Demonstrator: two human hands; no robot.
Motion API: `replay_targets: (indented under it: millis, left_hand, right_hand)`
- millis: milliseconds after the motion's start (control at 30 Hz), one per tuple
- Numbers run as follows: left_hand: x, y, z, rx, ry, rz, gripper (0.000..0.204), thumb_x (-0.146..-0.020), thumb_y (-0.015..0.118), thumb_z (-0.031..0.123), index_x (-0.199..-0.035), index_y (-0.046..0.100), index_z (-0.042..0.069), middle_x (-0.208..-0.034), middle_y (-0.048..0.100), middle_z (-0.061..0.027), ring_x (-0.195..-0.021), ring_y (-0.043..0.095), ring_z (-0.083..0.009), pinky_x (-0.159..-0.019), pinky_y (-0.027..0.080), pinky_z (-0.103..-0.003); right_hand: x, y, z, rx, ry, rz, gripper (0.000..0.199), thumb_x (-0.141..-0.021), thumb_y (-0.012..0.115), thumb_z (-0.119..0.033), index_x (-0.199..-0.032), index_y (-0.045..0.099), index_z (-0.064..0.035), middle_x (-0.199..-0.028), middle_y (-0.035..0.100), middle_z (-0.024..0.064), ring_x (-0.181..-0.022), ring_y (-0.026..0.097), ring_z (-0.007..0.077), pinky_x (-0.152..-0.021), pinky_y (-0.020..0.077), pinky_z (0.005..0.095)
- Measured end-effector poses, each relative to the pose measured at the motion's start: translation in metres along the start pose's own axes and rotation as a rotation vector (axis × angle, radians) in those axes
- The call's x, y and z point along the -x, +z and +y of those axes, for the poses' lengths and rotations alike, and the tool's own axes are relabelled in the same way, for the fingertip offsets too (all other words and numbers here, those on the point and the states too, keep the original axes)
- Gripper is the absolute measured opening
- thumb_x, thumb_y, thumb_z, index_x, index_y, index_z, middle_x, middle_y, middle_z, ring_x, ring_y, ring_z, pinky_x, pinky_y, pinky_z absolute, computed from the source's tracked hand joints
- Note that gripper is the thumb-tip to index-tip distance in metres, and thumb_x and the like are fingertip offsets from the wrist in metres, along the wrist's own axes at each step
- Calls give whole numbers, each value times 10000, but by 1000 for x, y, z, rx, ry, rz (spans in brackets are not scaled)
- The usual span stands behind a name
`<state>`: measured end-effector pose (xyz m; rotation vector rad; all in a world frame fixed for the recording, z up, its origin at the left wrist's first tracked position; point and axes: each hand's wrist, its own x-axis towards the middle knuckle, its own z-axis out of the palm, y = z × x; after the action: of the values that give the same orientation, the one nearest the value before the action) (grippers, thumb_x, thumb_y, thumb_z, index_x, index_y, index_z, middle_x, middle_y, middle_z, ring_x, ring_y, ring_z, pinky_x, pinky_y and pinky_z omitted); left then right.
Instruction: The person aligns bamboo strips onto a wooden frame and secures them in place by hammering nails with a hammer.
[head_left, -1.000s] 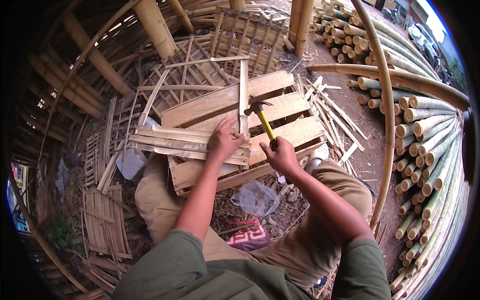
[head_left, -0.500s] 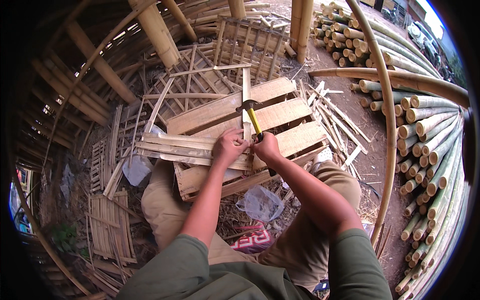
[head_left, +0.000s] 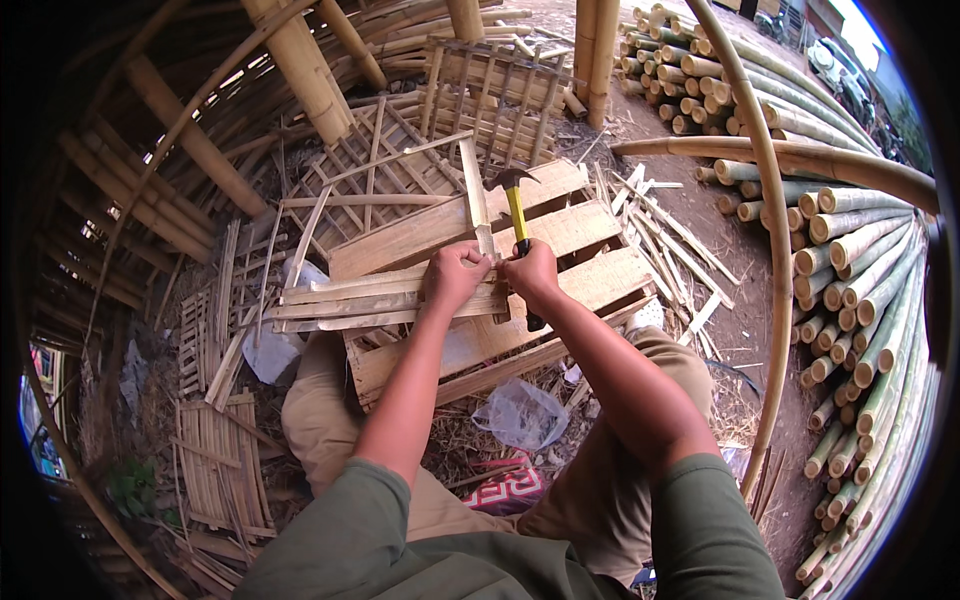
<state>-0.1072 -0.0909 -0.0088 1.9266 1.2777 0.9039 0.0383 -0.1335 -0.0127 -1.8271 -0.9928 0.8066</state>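
My right hand (head_left: 530, 272) is closed round the handle of a claw hammer (head_left: 516, 210), which has a yellow and black grip and stands head up. Its fingertips also meet the corner of a bamboo-strip frame. My left hand (head_left: 457, 274) pinches this bamboo frame (head_left: 474, 190) close by, where an upright strip meets several flat strips (head_left: 365, 297) running left. Whether a nail is between the fingers is too small to tell. Beneath lies a slatted wooden bench (head_left: 600, 282), and the frame rests partly over it, its far side raised.
Loose bamboo slivers (head_left: 665, 235) lie right of the bench. Stacked bamboo poles (head_left: 850, 290) fill the right side, behind a curved pole (head_left: 775, 250). Woven bamboo panels (head_left: 370, 170) lean beyond the bench. A clear plastic bag (head_left: 520, 413) lies between my knees.
Both hands have lifted slightly away from me. The frame's upright strip now leans left, and the hammer head has shifted right and up, away from it.
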Motion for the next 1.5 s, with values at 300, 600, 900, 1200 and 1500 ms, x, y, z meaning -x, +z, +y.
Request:
replay_targets:
  millis: [300,600,900,1200,1500]
  left_hand:
    - [-1,21,-17,-379,135,149,138,-737,790,296,-702,742,171,-1403,547,-30,-1389,376,-277,-1191,181,-452]
    - [0,21,-20,-333,148,179,189,-750,780,312,-687,708,150,-1345,593,-40,-1352,429,-277,-1183,191,-462]
    - [-2,26,-26,-310,168,244,216,-719,775,306,-647,688,121,-1232,665,-27,-1295,489,-248,-1151,258,-469]
    - [1,26,-26,-287,236,294,186,-693,797,234,-632,674,108,-1167,690,-28,-1224,553,-249,-1062,373,-406]
    - [-2,29,-33,-252,270,272,176,-697,787,253,-636,692,118,-1158,691,-39,-1228,544,-254,-1075,352,-413]
  right_hand:
    - [-11,-10,-22,311,-72,47,395,-781,767,-348,-781,655,31,-782,676,249,-777,685,391,-705,536,456]
    - [28,-54,-42,487,-331,-28,519,-973,523,-332,-658,626,67,-655,585,317,-661,608,487,-634,490,533]
    - [64,-69,-16,601,-363,-57,466,-986,505,-327,-735,626,47,-689,618,282,-668,612,473,-629,488,541]
    - [71,-68,-4,578,-466,83,430,-1004,480,-326,-763,556,21,-646,601,262,-625,603,462,-573,473,536]
    - [59,-65,7,624,-417,31,402,-997,493,-324,-784,557,10,-660,611,251,-624,608,448,-582,478,530]
